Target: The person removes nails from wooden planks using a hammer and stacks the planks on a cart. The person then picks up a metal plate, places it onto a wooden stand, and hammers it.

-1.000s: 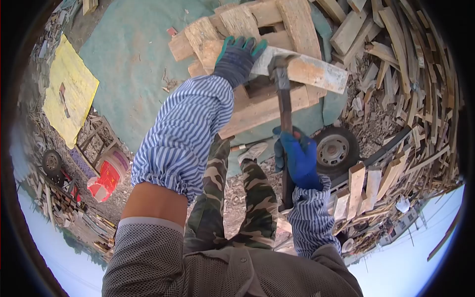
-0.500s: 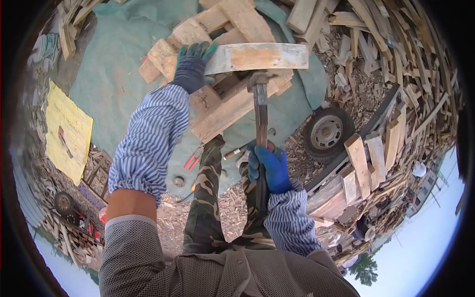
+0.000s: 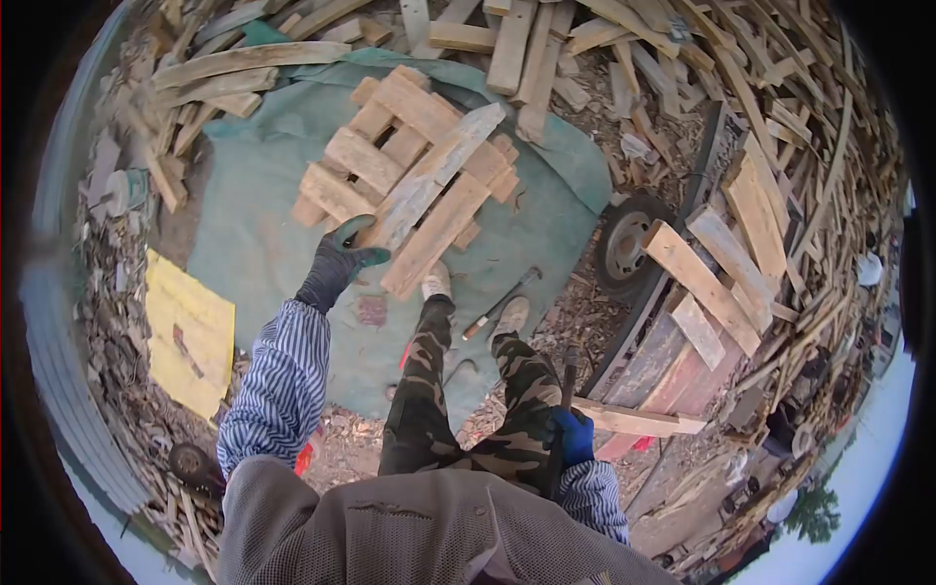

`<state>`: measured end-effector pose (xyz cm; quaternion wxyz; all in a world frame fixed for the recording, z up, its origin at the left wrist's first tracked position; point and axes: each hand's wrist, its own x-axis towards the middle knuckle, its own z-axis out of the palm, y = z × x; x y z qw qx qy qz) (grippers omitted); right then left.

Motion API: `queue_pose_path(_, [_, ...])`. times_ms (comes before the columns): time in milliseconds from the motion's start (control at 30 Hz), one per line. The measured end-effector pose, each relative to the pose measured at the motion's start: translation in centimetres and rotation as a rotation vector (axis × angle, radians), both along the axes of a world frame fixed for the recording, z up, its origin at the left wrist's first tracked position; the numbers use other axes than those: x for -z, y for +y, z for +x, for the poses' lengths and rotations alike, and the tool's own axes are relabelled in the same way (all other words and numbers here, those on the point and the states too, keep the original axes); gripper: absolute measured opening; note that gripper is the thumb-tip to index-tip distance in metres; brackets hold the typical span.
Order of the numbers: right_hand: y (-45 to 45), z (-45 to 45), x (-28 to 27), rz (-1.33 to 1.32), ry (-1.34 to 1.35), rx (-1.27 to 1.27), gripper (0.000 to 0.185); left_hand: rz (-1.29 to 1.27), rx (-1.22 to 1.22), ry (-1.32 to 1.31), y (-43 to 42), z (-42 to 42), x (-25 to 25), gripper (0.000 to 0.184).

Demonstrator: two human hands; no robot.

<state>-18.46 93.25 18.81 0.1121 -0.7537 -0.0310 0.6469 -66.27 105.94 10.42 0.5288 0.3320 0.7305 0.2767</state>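
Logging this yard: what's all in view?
Tarp: one, green, ground.
Slatted assembly: one, tan, on tarp.
Weathered board: one, grey, across assembly.
Loose wood: many, tan, top and right.
Panel: one, yellow, left.
Wheels: two, dark, right and lower left.
Long tool: one, tan handle, on tarp.
Hammer: one, dark, lower right.
Legs: two, camouflage, bottom centre.
Left hand: one, dark glove, by board's near end.
Right hand: one, blue glove, around hammer.

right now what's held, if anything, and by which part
The right hand holds the hammer by its shaft; whether the left hand grips the grey board is unclear.
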Motion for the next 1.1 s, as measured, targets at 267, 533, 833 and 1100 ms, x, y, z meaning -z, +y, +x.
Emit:
queue_pose_path(267, [3.1,1.2,-4.4,0.202,0.070,-0.186,0.018,-0.236,-0.080,-0.191,-4.5,0.5,-14.6,0.049])
queue_pose_path(533, [7.2,-0.4,-6.6,0.238,0.169,-0.288,0.013,-0.177,-0.417,-0.279,-3.8,-3.0,-11.0,0.019])
queue_pose_path(833, [11.0,-5.3,-7.5,0.821,0.234,-0.309,0.020,0.277,-0.242,0.748,-0.2,0.2,-9.7,0.036])
queue_pose_path(1100, [16.3,-8.4,1.6,0.603,0.088,-0.931,0.026,0.159,-0.077,0.848,6.6,1.7,-12.5,0.051])
